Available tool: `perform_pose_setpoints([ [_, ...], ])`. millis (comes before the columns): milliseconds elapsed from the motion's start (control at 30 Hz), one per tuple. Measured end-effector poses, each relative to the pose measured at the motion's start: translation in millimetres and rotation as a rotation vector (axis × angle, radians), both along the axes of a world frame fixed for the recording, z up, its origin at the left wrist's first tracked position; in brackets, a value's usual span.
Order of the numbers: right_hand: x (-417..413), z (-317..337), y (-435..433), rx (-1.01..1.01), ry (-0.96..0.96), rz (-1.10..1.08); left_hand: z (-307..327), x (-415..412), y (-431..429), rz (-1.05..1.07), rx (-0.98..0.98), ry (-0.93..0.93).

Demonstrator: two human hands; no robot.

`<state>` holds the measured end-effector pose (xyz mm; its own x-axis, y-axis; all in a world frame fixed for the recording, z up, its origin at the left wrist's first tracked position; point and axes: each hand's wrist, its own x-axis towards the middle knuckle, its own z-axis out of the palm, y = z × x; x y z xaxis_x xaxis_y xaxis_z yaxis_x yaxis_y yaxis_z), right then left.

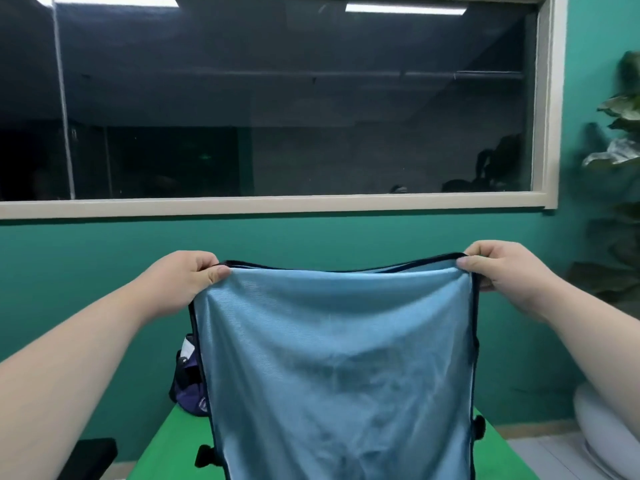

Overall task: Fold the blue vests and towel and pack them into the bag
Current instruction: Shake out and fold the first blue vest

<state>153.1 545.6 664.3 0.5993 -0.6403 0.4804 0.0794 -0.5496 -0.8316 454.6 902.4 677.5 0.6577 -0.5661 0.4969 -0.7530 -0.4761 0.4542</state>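
vest before bag, above table

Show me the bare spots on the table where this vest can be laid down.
Bare green table shows left of the hanging vest, nearer than the purple bag, and in a narrower strip right of the vest. The far left corner is crowded by the purple bag. The middle is hidden behind the vest.
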Motion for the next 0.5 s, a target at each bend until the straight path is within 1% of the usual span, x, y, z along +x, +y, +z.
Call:
perform_pose_setpoints([
  [100,-4.8,3.4,4.2,-0.059,0.050,-0.009,2.7,-4.9,1.3,-0.044,0.002,-0.003],
  [167,-5.8,4.8,4.4,-0.054,0.028,-0.015,5.0,-9.2,3.7,-0.100,-0.008,0.008],
  [233,-7.7,5.5,2.4,-0.016,-0.017,-0.032,7.5,-13.3,8.3,-0.224,-0.033,0.094],
  [300,-10.2,5.7,-0.3,-0.003,-0.021,-0.048,10.0,-18.3,14.0,-0.324,-0.040,0.164],
  [367,-12.7,4.9,-3.2,-0.023,0.008,-0.056,12.5,-21.5,18.5,-0.345,0.004,0.159],
  [500,-15.9,6.2,-8.4,-0.090,0.065,-0.132,16.7,-20.1,24.3,-0.298,0.124,0.150],
])
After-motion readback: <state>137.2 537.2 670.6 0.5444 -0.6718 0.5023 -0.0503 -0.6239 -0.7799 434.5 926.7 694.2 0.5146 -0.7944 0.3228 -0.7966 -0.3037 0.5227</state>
